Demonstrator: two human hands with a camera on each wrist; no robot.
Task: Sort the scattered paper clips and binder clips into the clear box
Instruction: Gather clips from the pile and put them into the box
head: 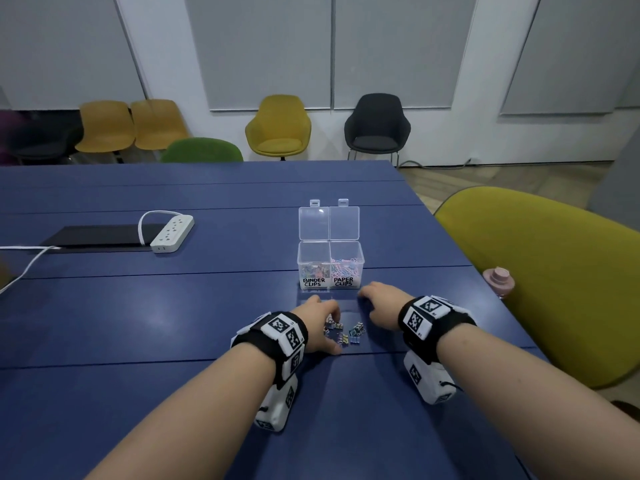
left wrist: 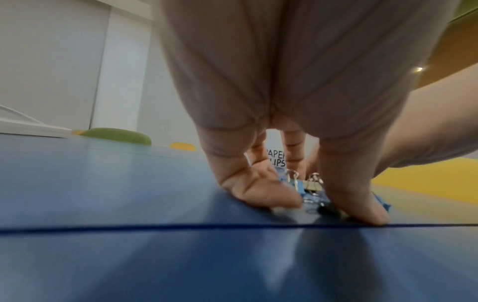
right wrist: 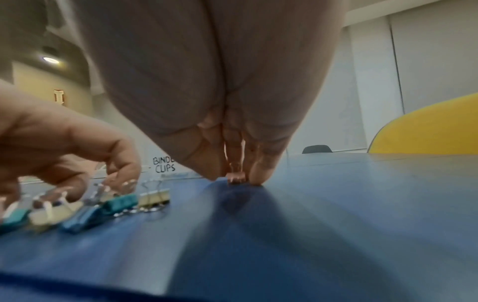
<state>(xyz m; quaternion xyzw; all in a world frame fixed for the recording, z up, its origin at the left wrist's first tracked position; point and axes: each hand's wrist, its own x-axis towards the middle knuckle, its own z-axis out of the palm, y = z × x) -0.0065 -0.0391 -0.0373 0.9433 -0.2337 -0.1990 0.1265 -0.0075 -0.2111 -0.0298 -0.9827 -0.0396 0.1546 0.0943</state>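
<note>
A clear two-part box [head: 329, 241] stands open on the blue table [head: 173, 306]; its left part is labelled BINDER CLIPS [head: 313, 281], its right part PAPER CLIPS [head: 343, 281], and both hold clips. Several coloured binder clips [head: 356, 330] lie in a loose heap in front of it. My left hand [head: 336, 332] arches over the heap's left side, with its thumb and curled fingers closed round some clips [left wrist: 314, 183] on the tabletop. My right hand [head: 362, 295] is just before the box. Its bunched fingertips [right wrist: 254, 177] pinch something small and pinkish, seemingly a paper clip, against the table.
A white power strip [head: 172, 234] with its cable lies at the left, beside a black panel [head: 97, 235]. At the table's right edge stand a pink bottle [head: 498, 278] and an olive chair [head: 554, 278]. More chairs line the far wall.
</note>
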